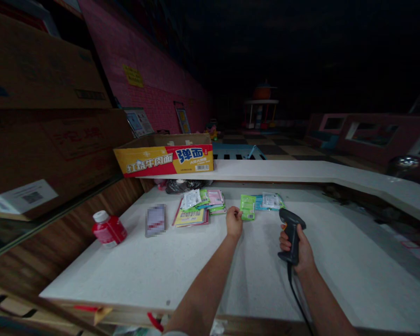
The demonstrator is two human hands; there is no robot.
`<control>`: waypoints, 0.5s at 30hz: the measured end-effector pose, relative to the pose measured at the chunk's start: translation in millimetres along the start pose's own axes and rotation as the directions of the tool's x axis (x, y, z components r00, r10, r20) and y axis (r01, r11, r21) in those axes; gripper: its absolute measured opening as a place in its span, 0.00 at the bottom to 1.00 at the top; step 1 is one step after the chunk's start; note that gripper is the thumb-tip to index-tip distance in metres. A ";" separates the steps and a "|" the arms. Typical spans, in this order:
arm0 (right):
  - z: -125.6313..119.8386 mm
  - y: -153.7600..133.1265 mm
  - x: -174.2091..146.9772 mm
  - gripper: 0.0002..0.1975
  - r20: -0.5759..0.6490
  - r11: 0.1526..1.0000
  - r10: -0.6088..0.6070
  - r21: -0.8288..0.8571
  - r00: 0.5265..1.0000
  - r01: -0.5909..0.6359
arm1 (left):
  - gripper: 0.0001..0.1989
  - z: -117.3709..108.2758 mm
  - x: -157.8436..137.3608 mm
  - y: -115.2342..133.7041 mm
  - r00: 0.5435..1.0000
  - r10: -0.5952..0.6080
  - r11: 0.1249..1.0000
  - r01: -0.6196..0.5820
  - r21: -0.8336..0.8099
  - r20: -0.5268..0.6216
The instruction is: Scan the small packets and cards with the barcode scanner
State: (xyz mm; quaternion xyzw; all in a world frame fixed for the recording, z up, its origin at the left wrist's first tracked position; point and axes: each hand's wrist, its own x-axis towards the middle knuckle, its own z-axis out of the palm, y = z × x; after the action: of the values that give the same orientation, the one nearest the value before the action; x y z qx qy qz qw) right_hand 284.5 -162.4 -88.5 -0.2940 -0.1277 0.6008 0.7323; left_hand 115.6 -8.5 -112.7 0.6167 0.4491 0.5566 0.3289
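My right hand (304, 249) is wrapped round the grip of a black barcode scanner (294, 235), its head tipped toward the upper left and its cord hanging down. With fingers curled, my left hand (234, 223) pinches the left edge of a small green packet (248, 206) on the white counter. Touching that packet on the right are a blue packet and a silver-white packet (271, 200). Left of my left hand lies a pile of green, pink and white packets (199, 199) over several flat, colourful sheets or packs (191, 218).
A red bottle with a white cap (108, 228) and a phone-like, blurred-out item (156, 220) are on the counter's left side. A yellow-red cardboard box (166, 156) sits on the raised ledge (283, 170). Large cartons (52, 149) are stacked at left.
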 end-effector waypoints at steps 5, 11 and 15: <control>-0.3 2.7 -0.4 0.22 -0.009 1.000 -0.015 0.005 1.000 0.015 | 0.05 -9.4 -14.7 8.3 1.000 -0.007 0.998 0.005 -0.070 -0.017; -2.0 3.0 -1.8 0.21 -0.024 0.997 -0.021 0.067 0.999 0.023 | 0.06 -65.8 0.2 34.4 0.981 0.003 0.992 0.021 0.122 -0.192; -1.7 2.2 -1.4 0.20 -0.030 0.996 -0.013 0.085 0.999 0.016 | 0.05 -108.6 42.0 61.9 0.947 -0.057 0.879 0.198 0.433 -0.317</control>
State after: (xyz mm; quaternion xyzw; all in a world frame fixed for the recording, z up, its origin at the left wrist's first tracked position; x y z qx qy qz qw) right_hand 283.3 -164.0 -90.9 -0.2705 -0.0935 0.5959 0.7503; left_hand 19.6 -3.7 -22.4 0.5556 0.6518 0.4970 0.1392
